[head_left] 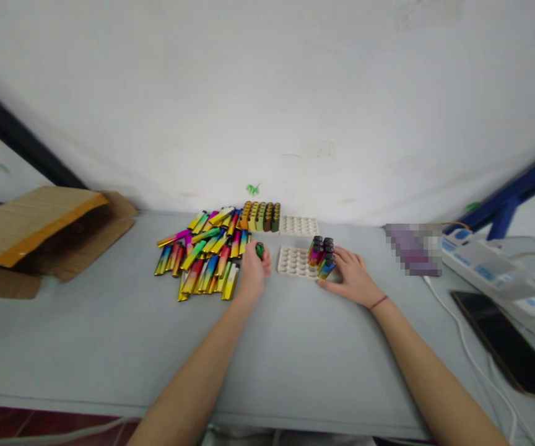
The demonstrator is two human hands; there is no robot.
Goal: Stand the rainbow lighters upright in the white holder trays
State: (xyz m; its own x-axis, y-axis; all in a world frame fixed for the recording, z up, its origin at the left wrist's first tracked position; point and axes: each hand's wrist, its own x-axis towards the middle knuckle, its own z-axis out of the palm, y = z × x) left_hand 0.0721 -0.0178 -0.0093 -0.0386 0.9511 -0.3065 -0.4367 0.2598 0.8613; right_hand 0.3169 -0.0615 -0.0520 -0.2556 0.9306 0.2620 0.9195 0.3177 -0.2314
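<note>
My left hand [254, 269] is closed around a green lighter [260, 249], most of it hidden by the fingers. To its left lies a loose pile of shiny multicoloured lighters [207, 263]. A white tray [290, 262] with round hollows is in front of me, several lighters [322, 254] with black tops standing upright in its right end. My right hand [353, 279] rests beside these, fingers spread behind them and thumb at the tray's front corner. Whether it touches the lighters or only the tray is hard to tell.
Behind the pile stands a block of upright lighters [262, 217], beside another white tray [299, 225]. An open cardboard box [44, 229] lies at left. On the right are a power strip [500, 272], a black phone [504, 341] and white cables [456, 325]. A wall [267, 111] rises behind.
</note>
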